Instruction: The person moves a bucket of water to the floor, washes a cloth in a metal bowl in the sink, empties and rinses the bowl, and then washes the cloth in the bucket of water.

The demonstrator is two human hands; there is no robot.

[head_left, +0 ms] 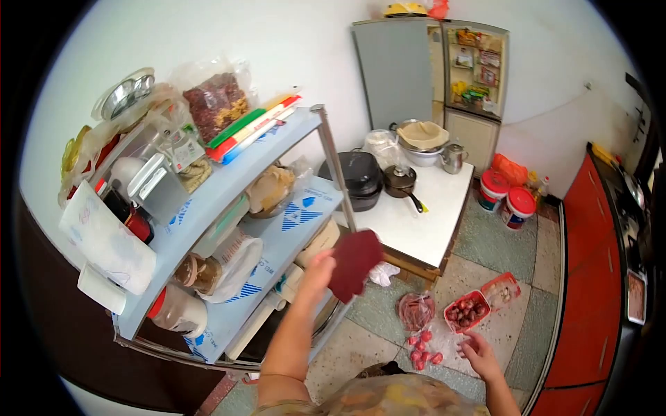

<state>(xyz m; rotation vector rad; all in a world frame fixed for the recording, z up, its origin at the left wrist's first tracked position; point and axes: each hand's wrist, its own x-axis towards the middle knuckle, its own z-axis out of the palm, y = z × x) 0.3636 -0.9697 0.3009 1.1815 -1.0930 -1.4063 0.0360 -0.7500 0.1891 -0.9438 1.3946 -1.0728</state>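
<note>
My left hand point(318, 275) is closed on one edge of a dark red cloth point(355, 263), raised in front of the metal shelf unit. The cloth hangs fairly flat beside the white table's front corner. Low on the right, my right hand point(479, 353) is empty with its fingers apart. Just beyond it on the floor stands a red basket point(466, 311) of dark red, round produce, perhaps onions. A second red basket point(501, 290) with pale contents touches it. Nearby lie a clear bag of reddish items point(416, 311) and several small pinkish-red bundles point(421, 350).
The shelf unit point(305, 128) on the left carries jars, bags and a paper roll. A white table point(430, 232) bears a black cooker point(352, 177), a saucepan point(400, 180) and bowls. Behind stands a fridge point(395, 76) with an open door. Two red-lidded buckets point(519, 206) and red cabinets point(583, 277) line the right.
</note>
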